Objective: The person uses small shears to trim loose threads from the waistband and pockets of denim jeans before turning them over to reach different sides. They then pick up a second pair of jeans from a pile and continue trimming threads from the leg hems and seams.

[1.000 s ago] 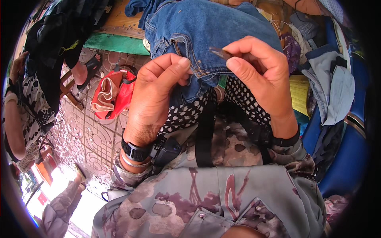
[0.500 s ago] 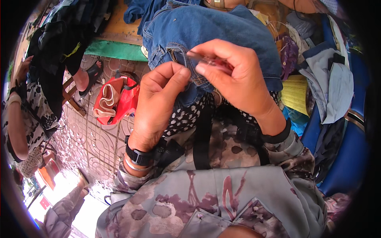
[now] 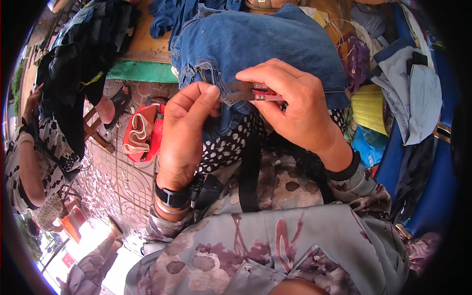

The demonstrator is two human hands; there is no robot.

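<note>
Blue denim jeans (image 3: pixel 265 42) lie bunched over my lap and the wooden surface ahead. My right hand (image 3: pixel 305 108) is closed around small thread snips (image 3: pixel 266 92) with pinkish-red handles. Their blades point left, across the stitched edge of the denim and close to my left fingertips. My left hand (image 3: pixel 182 128) is in a pinch, thumb against forefinger, just in front of the jeans' seam. Whatever lies between those fingertips is too small to make out.
On the left, a red bag (image 3: pixel 156 130) rests on the paving, near a person's sandalled foot (image 3: pixel 119 101). Light-blue denim (image 3: pixel 424 101), yellow ribbed cloth (image 3: pixel 368 110) and a blue padded seat (image 3: pixel 425 196) are at right. A wooden tabletop (image 3: pixel 147 46) is ahead.
The snips have turned in my right hand, so their blades and handles now show plainly. My left hand has moved slightly left and down, still pinching.
</note>
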